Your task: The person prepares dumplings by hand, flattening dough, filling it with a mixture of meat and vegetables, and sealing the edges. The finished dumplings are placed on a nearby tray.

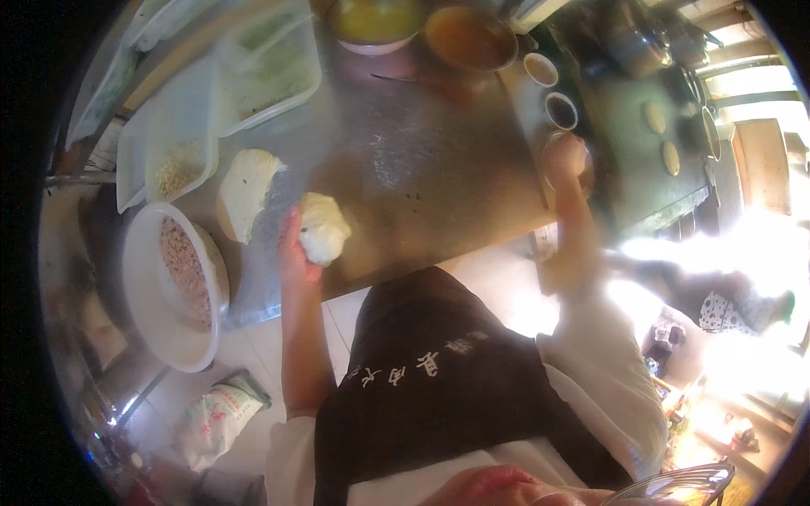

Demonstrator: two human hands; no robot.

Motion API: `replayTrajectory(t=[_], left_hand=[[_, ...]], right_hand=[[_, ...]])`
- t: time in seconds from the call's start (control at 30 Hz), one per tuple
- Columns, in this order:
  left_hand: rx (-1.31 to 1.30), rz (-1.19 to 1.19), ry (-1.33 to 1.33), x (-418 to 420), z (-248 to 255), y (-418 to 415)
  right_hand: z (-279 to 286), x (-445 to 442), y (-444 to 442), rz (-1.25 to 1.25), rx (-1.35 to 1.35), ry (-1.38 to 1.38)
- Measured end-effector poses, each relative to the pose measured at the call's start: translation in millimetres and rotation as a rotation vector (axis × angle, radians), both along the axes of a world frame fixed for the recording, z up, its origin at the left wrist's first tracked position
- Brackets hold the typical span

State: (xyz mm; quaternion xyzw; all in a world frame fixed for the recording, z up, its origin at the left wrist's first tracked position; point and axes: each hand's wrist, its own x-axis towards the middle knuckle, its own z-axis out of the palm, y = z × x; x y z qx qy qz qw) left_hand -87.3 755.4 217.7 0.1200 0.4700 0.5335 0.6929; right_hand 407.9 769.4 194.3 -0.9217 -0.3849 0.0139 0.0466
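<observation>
My left hand (296,246) holds a pale, rounded lump of dough (324,229) above the near left part of the metal worktop (392,209). A larger slab of pale dough (245,193) lies on the worktop to its left. At the right edge of the worktop, my right hand (566,155) is over a round bowl (585,180), fingers bunched; the hand covers much of the bowl, and whether it grips anything is too blurred to tell. Two small white bowls, one with a light content (541,68) and one with dark content (561,111), stand just beyond it.
A white basin of minced filling (183,272) stands at the left, beside plastic tubs (180,167) of chopped food. Large bowls of yellow (376,22) and orange-brown (471,38) contents stand at the far edge. On the griddle (639,158) at right lie two flat dough pieces (670,158).
</observation>
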Motion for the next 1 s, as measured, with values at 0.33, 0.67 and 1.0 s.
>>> replayTrajectory(t=[0.33,0.67,1.0], left_hand=[[0.072,0.199,0.089,-56,5,-31],[0.076,0.333,0.129,-82,46,-39],[0.307,-0.141,0.026,-84,42,-8]], right_hand=[[-22,-176,-14,0.29,0.449,0.938],[-70,-214,13,0.5,0.123,0.233],[-30,-346,-14,0.607,0.062,1.423]])
